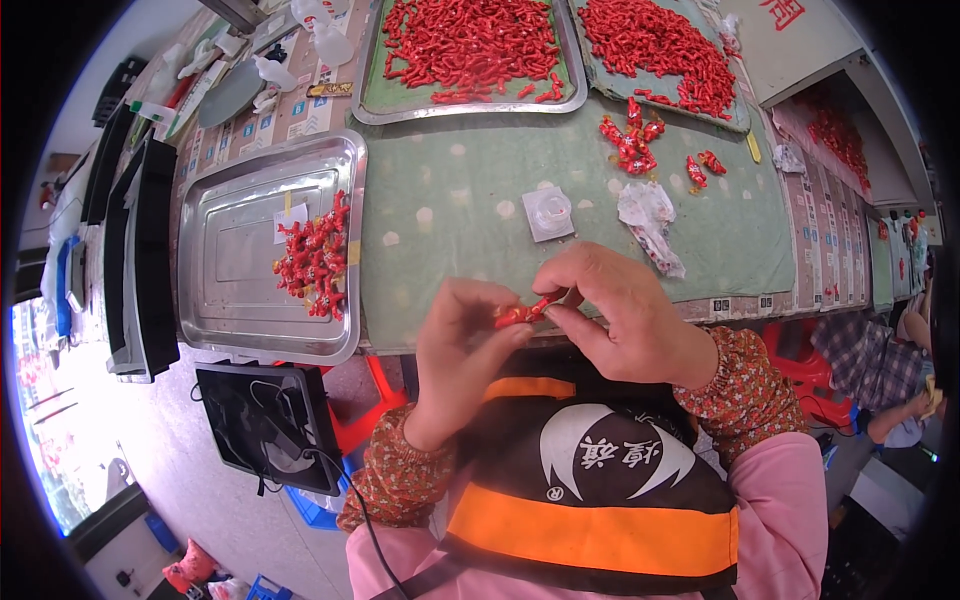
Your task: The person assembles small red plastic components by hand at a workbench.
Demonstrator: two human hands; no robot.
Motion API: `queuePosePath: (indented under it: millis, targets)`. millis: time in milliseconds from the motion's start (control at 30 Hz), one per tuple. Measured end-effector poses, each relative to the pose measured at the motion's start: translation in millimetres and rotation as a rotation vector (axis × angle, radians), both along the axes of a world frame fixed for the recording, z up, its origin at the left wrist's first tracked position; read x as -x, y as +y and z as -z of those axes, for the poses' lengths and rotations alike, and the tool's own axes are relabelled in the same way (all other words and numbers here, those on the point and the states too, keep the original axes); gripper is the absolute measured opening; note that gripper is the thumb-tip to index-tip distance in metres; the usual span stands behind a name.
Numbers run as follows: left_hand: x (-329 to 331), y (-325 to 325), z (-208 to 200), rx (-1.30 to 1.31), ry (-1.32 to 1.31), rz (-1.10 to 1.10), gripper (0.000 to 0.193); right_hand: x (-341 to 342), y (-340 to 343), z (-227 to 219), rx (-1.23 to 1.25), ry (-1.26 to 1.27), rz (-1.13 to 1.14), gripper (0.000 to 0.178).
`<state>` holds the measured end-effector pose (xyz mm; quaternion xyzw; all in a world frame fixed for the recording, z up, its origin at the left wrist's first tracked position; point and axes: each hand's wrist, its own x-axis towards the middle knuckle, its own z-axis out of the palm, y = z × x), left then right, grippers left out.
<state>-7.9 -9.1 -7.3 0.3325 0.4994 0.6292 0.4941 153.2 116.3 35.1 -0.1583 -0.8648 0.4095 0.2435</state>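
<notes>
A small red piece with gold markings (514, 317) is held between my two hands, above the near edge of the table. My left hand (458, 350) pinches its left end between thumb and fingers. At its right end, the thumb and forefinger of my right hand (630, 315) are closed on the piece. Just beyond my hands, a small round clear dish (552, 210) sits on a white square. Crumpled white tissue (648, 212) lies to its right. Farther back are a small heap of similar red pieces (632, 142) and a few loose ones (696, 172).
A metal tray (225, 270) on the left holds a pile of red-and-gold pieces (312, 260). Two trays full of red parts (470, 40) (655, 50) stand at the back on the green cloth (450, 170). A black bin (140, 260) stands at left; another person (880, 370) sits at right.
</notes>
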Motion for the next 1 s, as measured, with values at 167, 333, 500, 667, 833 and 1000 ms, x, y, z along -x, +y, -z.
queuePosePath:
  millis: [167, 333, 500, 667, 833, 1000]
  targets:
    - [3.7, 4.4, -5.4, -0.299, 0.831, -0.099, 0.032, -4.4, 1.9, -4.2, 0.31, -0.022, 0.005, 0.032]
    - [3.2, 2.1, -5.7, -0.448, 1.216, -0.199, 0.034, -5.2, -0.4, -5.8, 0.293, -0.028, -0.023, 0.03]
    - [1.3, 0.6, 0.5, -0.515, 1.336, -0.29, 0.034, -2.1, -3.1, -3.9, 0.234, 0.023, -0.02, 0.027]
    - [5.8, -1.4, 4.5, -0.613, 1.427, -0.313, 0.032, -0.4, -6.6, -0.9, 0.181, 0.06, 0.013, 0.024]
    - [8.2, -7.2, 4.2, -0.626, 1.453, -0.247, 0.038, 0.9, -8.0, 1.2, 0.171, 0.083, 0.003, 0.023]
    - [10.0, -9.6, 8.0, -0.631, 1.44, -0.221, 0.039, -0.1, -7.5, 1.3, 0.161, 0.075, -0.009, 0.023]
